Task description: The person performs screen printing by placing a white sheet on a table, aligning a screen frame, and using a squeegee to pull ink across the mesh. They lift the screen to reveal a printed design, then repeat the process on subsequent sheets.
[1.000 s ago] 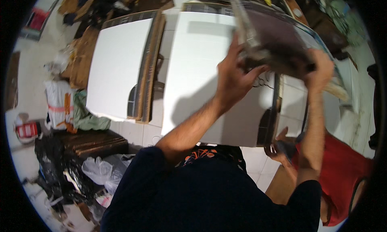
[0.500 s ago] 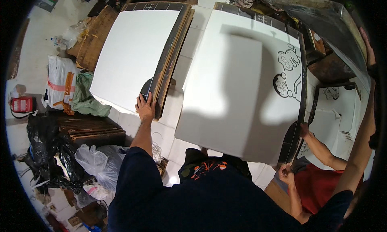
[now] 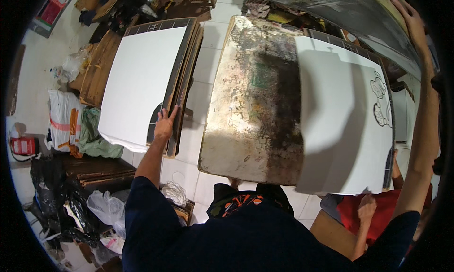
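Left hand (image 3: 164,127), fingers spread, rests on the edge of the board stack (image 3: 182,66) beside tiled floor (image 3: 201,99).

Smooth, matt white sheets (image 3: 139,75) are seen at ten and three o'clock, a streaked grey panel (image 3: 350,12) toward two, glossy black plastic bags (image 3: 47,184) at eight, a rough, flaking tabletop (image 3: 250,101) centrally.

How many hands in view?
4: left hand on the left board stack; right hand at the grey panel; co-worker's hand, lower right; co-worker's other hand, partly hidden beside the right board.
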A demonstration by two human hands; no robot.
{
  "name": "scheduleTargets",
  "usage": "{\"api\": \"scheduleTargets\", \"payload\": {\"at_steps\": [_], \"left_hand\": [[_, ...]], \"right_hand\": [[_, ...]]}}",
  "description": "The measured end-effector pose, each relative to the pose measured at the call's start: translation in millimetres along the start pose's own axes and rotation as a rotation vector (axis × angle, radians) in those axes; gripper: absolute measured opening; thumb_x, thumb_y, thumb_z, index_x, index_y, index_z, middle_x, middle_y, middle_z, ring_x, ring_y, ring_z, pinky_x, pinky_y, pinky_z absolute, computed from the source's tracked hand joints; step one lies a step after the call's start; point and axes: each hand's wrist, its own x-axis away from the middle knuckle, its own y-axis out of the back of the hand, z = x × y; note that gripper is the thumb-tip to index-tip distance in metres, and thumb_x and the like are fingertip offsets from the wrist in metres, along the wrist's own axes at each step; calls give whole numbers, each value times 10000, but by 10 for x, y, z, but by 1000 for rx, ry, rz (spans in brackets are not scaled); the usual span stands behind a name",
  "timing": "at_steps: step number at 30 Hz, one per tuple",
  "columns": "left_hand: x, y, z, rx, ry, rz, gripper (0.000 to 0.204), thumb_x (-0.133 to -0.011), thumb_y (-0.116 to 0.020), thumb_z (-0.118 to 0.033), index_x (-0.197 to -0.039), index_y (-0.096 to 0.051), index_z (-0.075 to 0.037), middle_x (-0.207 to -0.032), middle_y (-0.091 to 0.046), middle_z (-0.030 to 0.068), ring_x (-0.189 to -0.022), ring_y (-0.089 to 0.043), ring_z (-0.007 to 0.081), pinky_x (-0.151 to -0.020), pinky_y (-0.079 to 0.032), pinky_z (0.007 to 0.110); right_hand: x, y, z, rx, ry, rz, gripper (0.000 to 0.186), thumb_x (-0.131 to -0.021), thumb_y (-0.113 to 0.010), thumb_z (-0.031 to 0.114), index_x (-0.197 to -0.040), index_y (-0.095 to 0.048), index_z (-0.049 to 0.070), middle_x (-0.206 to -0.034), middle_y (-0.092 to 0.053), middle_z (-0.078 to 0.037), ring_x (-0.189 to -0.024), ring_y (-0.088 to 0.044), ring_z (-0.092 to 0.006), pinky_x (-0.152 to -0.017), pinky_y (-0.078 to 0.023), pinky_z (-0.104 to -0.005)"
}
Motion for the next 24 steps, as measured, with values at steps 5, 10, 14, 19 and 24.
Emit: {"api": "scheduleTargets", "payload": {"at_steps": [5,10,14,19,24], "left_hand": [[-484,773,-1087,141,-205,-158,823,-928,-703,-145,-1637,-302,-263,-1232,-657,269,-1055,-702,426,-839,-611,505],[399,1000,-2976,-121,-472,-437,620,-965,-650,-258,-1542,-488,-102,-1250,-658,316,-988,-728,452,-780,-617,526],[1530,494,-3892,356,-826,-4,665,-954,-639,-318,-1552,-472,-80,-1512,-505,298,-1266,-582,511,-1064,-447,646],[1443,-515,-2619,469,-696,-417,603,-939,-701,-358,-1484,-558,-144,-1607,-407,260,-1516,-346,447,-1215,-251,664],[1283,-894,-648,674,284,-542,844,-865,-815,-521,-1348,-559,122,-1374,-585,338,-1363,-516,457,-1162,-385,527]], "right_hand": [[468,165,987,-104,-92,-209,614,-861,-771,587,-967,-767,-18,-845,-742,-130,-787,-644,-211,-749,-513,-383],[711,251,1484,-155,-157,-205,576,-854,-782,562,-898,-758,-12,-789,-718,-108,-740,-630,-183,-713,-484,-382],[683,273,1525,-131,-130,-187,582,-854,-780,566,-911,-762,-13,-790,-722,-106,-742,-636,-182,-725,-487,-373],[567,308,1392,-195,-120,-130,614,-847,-776,592,-951,-777,-12,-828,-739,-139,-771,-671,-216,-752,-505,-375],[501,277,1279,-111,-118,-119,688,-831,-754,661,-1010,-790,-2,-936,-764,-184,-879,-710,-270,-830,-518,-402]]}}
